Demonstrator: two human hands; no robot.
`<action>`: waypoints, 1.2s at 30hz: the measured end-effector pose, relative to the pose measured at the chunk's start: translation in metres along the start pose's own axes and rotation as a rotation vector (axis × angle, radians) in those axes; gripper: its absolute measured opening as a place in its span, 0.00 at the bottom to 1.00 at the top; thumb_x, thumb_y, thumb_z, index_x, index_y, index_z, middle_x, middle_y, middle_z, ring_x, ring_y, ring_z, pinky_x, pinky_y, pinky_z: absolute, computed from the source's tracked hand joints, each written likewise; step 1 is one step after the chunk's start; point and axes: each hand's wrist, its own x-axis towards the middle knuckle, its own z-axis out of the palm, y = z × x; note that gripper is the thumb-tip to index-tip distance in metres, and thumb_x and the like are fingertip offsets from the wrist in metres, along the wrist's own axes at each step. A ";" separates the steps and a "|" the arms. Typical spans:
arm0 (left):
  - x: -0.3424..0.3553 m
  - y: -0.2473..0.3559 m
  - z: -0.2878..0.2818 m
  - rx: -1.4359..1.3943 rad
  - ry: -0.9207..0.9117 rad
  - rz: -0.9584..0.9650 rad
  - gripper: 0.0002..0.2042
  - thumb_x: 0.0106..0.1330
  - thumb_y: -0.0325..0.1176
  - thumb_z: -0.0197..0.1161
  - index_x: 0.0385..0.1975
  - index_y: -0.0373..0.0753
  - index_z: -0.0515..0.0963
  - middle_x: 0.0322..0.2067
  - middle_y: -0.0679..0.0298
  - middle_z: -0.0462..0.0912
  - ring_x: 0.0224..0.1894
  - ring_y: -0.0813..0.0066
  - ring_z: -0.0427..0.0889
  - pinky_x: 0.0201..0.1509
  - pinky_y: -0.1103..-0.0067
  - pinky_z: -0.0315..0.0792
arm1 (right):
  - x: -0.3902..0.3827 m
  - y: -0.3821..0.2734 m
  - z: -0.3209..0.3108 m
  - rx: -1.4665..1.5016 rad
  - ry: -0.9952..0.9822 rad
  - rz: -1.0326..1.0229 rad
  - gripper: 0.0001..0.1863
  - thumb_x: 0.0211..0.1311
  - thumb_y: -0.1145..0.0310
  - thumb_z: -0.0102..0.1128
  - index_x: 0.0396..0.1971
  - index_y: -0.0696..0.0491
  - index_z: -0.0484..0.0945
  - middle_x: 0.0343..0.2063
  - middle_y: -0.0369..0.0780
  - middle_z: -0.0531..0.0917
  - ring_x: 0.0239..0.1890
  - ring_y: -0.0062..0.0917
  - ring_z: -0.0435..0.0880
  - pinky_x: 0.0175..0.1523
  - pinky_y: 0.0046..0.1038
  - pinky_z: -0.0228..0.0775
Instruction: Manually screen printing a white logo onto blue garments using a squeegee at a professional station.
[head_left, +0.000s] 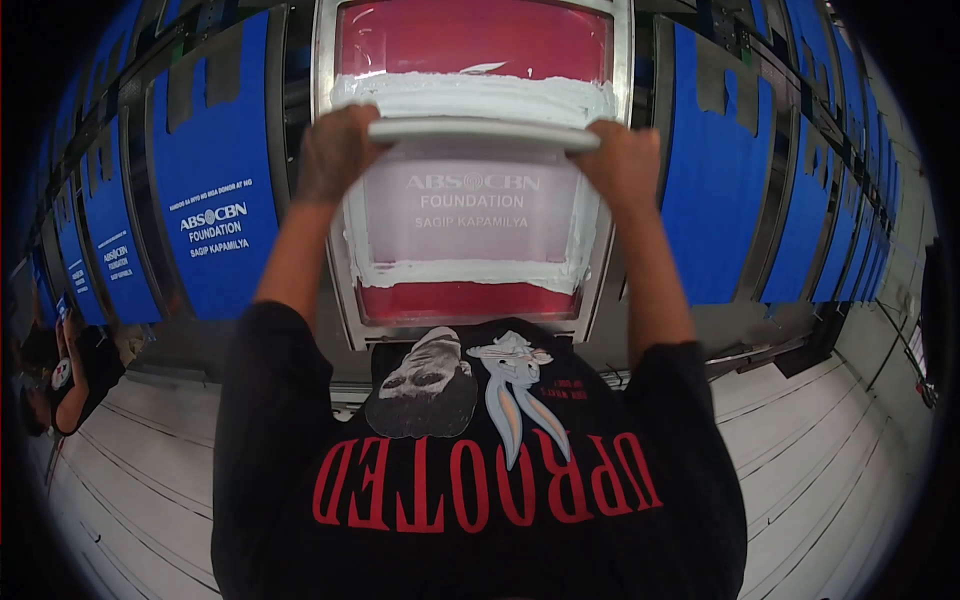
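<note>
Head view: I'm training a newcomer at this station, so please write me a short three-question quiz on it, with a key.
1. Multiple choice: where does the left hand grip the pale bar?
a) its left end
b) its middle
c) its right end
2. True or false: the first blue sheet to the right of the framed screen shows white lettering.
3. Short answer: what colour is the thick smear just beyond the bar?

Key:
1. a
2. False; its visible face is plain blue.
3. White
</note>
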 end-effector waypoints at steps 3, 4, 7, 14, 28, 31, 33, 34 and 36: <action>-0.008 -0.015 -0.003 0.003 -0.066 -0.016 0.14 0.49 0.38 0.74 0.34 0.42 0.82 0.27 0.57 0.82 0.34 0.55 0.83 0.45 0.67 0.75 | -0.012 -0.004 -0.008 -0.023 0.135 -0.125 0.13 0.40 0.65 0.76 0.27 0.50 0.83 0.29 0.38 0.86 0.31 0.33 0.82 0.45 0.35 0.63; -0.043 -0.010 0.000 0.086 0.091 0.124 0.14 0.49 0.37 0.74 0.34 0.42 0.82 0.30 0.58 0.83 0.35 0.56 0.83 0.46 0.64 0.74 | -0.042 -0.002 -0.005 -0.031 0.287 -0.236 0.13 0.39 0.67 0.75 0.28 0.50 0.83 0.29 0.36 0.86 0.31 0.31 0.83 0.46 0.35 0.63; -0.157 0.021 0.016 0.066 0.097 0.140 0.07 0.54 0.27 0.64 0.33 0.38 0.80 0.31 0.60 0.80 0.37 0.65 0.81 0.41 0.65 0.73 | -0.141 -0.009 0.005 0.049 0.173 -0.166 0.16 0.37 0.74 0.70 0.31 0.48 0.80 0.30 0.33 0.84 0.36 0.26 0.83 0.48 0.38 0.63; -0.102 0.008 0.039 0.158 0.196 0.116 0.08 0.50 0.24 0.64 0.31 0.38 0.80 0.29 0.58 0.79 0.34 0.60 0.77 0.39 0.67 0.73 | -0.088 0.004 0.043 0.072 0.277 -0.171 0.14 0.37 0.75 0.67 0.29 0.50 0.79 0.27 0.37 0.83 0.33 0.31 0.81 0.45 0.39 0.63; -0.184 0.046 0.040 0.007 0.138 0.066 0.10 0.47 0.30 0.65 0.31 0.40 0.79 0.30 0.59 0.80 0.37 0.63 0.79 0.42 0.68 0.73 | -0.165 -0.007 0.054 0.121 0.181 -0.102 0.11 0.41 0.75 0.67 0.29 0.49 0.79 0.27 0.35 0.82 0.34 0.27 0.82 0.48 0.40 0.63; -0.112 0.025 0.036 0.134 0.117 0.067 0.09 0.46 0.27 0.67 0.29 0.40 0.77 0.28 0.59 0.78 0.34 0.59 0.77 0.40 0.66 0.74 | -0.106 0.010 0.059 0.096 0.300 -0.147 0.11 0.43 0.73 0.68 0.30 0.50 0.79 0.27 0.37 0.83 0.33 0.31 0.81 0.48 0.41 0.63; -0.043 0.010 0.030 0.134 0.205 0.064 0.10 0.47 0.28 0.71 0.28 0.40 0.77 0.28 0.59 0.77 0.32 0.57 0.77 0.38 0.65 0.75 | -0.040 0.017 0.055 0.021 0.355 -0.129 0.12 0.40 0.66 0.71 0.29 0.49 0.82 0.28 0.39 0.85 0.31 0.33 0.82 0.48 0.39 0.62; -0.020 -0.012 0.027 0.079 0.223 0.165 0.13 0.49 0.34 0.74 0.31 0.39 0.78 0.32 0.58 0.80 0.35 0.57 0.80 0.40 0.69 0.77 | -0.006 0.008 0.043 -0.021 0.223 -0.027 0.13 0.39 0.61 0.73 0.26 0.50 0.83 0.26 0.40 0.85 0.29 0.34 0.82 0.46 0.36 0.63; 0.035 0.005 -0.012 0.026 -0.171 -0.058 0.18 0.49 0.40 0.76 0.35 0.37 0.79 0.35 0.56 0.83 0.40 0.53 0.82 0.45 0.68 0.77 | 0.033 0.009 0.004 -0.021 -0.012 0.045 0.17 0.38 0.55 0.76 0.25 0.51 0.85 0.21 0.42 0.84 0.27 0.38 0.84 0.45 0.33 0.65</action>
